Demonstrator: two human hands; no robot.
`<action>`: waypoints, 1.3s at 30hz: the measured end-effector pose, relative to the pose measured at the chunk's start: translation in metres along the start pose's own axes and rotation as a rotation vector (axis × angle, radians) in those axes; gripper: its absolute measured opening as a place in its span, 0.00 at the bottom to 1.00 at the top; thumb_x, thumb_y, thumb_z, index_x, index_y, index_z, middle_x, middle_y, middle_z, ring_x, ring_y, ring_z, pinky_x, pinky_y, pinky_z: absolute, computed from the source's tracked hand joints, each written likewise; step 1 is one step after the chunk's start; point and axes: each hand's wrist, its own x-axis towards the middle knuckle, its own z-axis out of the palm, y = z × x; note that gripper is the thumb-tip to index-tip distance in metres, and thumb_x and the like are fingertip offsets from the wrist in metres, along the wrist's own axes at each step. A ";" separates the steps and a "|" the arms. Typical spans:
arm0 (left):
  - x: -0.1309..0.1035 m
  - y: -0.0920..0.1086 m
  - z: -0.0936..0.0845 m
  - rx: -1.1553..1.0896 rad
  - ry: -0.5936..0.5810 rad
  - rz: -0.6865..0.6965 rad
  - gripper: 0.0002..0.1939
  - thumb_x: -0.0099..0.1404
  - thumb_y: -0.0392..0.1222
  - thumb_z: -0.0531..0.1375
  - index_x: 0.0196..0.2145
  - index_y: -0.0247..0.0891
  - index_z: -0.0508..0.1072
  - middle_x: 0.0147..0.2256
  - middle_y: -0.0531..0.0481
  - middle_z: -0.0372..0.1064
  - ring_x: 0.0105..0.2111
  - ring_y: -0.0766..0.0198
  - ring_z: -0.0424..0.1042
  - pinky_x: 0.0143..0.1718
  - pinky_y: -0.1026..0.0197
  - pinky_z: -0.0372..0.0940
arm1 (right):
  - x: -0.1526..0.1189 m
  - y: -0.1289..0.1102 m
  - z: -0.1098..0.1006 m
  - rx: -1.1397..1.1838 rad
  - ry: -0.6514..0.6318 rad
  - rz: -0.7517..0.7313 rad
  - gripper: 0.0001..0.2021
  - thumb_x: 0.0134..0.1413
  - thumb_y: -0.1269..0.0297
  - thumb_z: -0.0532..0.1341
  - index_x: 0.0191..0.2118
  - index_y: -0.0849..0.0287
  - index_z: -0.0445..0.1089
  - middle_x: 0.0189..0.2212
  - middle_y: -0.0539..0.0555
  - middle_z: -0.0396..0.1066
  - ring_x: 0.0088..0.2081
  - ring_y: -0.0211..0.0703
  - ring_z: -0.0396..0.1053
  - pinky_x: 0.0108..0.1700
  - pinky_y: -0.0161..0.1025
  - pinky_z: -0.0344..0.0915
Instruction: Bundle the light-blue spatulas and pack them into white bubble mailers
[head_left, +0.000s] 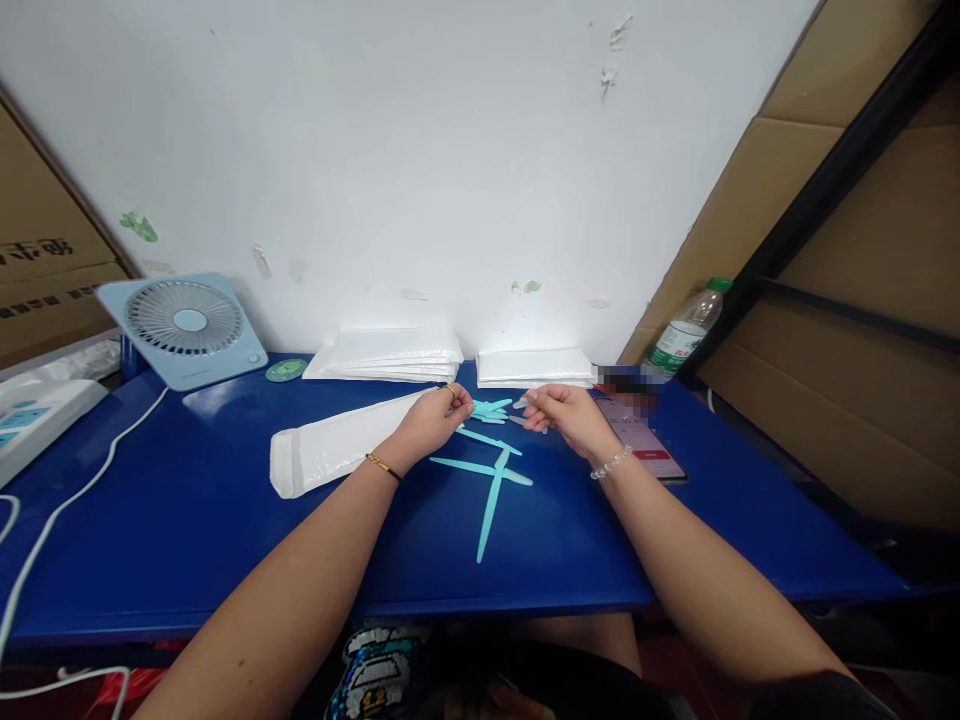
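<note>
My left hand [439, 415] is closed in a pinch beside a small pile of flat teal plastic spatulas [491, 411]. Whatever is between its fingertips is hidden. My right hand [561, 412], also closed, grips thin translucent whitish pieces [520, 404] whose narrow ends point left toward the pile. Nearer to me, more teal spatulas lie loose and crossed, one pointing toward the table's front edge [491, 515]. A long white padded mailer [319, 455] lies flat, its right end partly behind my left hand.
White mailers stand stacked along the wall in a left stack [390, 350] and a right stack [532, 365]. A phone [660, 455] lies beside my right wrist. A light-blue fan [187, 325], a green round coaster [286, 371], a power strip [37, 425] and a plastic bottle [686, 330] edge the blue table [225, 560].
</note>
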 end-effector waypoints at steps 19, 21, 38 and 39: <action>-0.011 0.016 0.013 -0.014 -0.220 -0.009 0.11 0.59 0.48 0.55 0.29 0.39 0.71 0.26 0.51 0.70 0.25 0.63 0.68 0.26 0.63 0.60 | -0.005 -0.010 -0.015 -0.706 0.092 -0.155 0.18 0.52 0.50 0.59 0.25 0.60 0.72 0.12 0.49 0.67 0.16 0.37 0.64 0.22 0.34 0.58; -0.012 0.016 0.013 0.024 -0.269 0.003 0.11 0.59 0.49 0.56 0.29 0.40 0.72 0.26 0.51 0.71 0.26 0.62 0.68 0.25 0.62 0.60 | -0.002 -0.009 -0.028 -0.885 0.138 -0.212 0.13 0.51 0.55 0.60 0.24 0.59 0.73 0.15 0.50 0.69 0.20 0.38 0.66 0.25 0.35 0.59; 0.001 0.007 0.014 0.343 -0.028 0.148 0.11 0.65 0.43 0.51 0.30 0.39 0.70 0.32 0.48 0.72 0.33 0.60 0.69 0.34 0.60 0.58 | 0.002 0.001 -0.032 -0.820 0.029 -0.220 0.09 0.51 0.62 0.59 0.34 0.58 0.75 0.24 0.52 0.72 0.24 0.39 0.67 0.29 0.36 0.62; 0.000 0.008 0.013 0.306 -0.017 0.125 0.11 0.66 0.44 0.50 0.32 0.39 0.69 0.31 0.49 0.71 0.31 0.60 0.68 0.32 0.61 0.58 | 0.002 0.000 -0.032 -0.762 0.004 -0.244 0.11 0.52 0.60 0.59 0.38 0.57 0.75 0.26 0.52 0.73 0.26 0.40 0.67 0.30 0.36 0.63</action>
